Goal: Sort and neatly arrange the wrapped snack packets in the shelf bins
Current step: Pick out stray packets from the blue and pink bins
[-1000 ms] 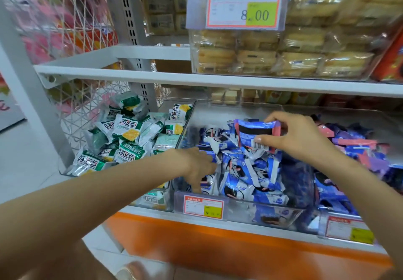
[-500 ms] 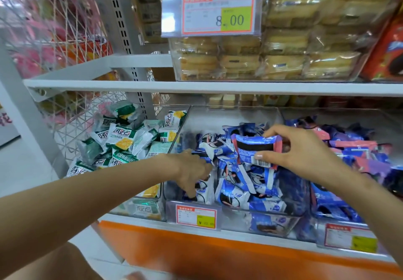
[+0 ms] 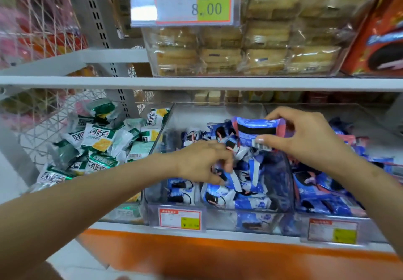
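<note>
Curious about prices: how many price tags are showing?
3. The 8.00 tag on the upper bin, a second tag on the middle bin's front, a third tag on the right bin's. The left arm may hide another.

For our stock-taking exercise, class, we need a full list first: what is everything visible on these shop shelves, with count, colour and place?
green-and-white packets: many, left bin
blue-and-white packets: many, middle bin
blue-and-pink packets: many, right bin
held packet: one, blue with pink edges, above middle bin
yellow cakes: many, wrapped, upper shelf
price tags: three, red-bordered; one above, two on lower bins
red box: one, upper right
left hand: one, grips blue-and-white packets
right hand: one, pinches held packet
</note>
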A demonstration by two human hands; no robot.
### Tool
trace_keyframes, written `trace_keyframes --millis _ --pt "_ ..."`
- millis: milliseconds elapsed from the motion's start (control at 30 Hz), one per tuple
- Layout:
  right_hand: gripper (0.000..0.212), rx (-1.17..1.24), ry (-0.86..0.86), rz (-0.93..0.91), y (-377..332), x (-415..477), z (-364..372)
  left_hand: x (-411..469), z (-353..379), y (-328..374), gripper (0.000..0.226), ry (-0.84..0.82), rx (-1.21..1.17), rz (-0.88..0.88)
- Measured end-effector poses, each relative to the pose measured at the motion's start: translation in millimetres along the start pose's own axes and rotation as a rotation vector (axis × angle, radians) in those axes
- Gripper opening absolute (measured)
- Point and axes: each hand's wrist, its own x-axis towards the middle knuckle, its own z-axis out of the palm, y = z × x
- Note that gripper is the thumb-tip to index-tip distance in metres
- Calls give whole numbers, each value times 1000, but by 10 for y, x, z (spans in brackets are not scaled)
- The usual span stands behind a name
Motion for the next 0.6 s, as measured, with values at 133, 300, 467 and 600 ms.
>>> trace_keyframes --millis 133,300,467,600 --pt "31 -45 51 8 41 14 -75 171 236 75 62 2 232 146" --pt "30 -41 28 34 72 -5 -86 209 306 -26 64 -164 354 71" --pt "30 -50 25 46 89 -7 -110 101 214 -75 55 -307 191 7" --pt "31 -48 17 52 110 3 -105 -46 154 -77 52 -511 -189 -99"
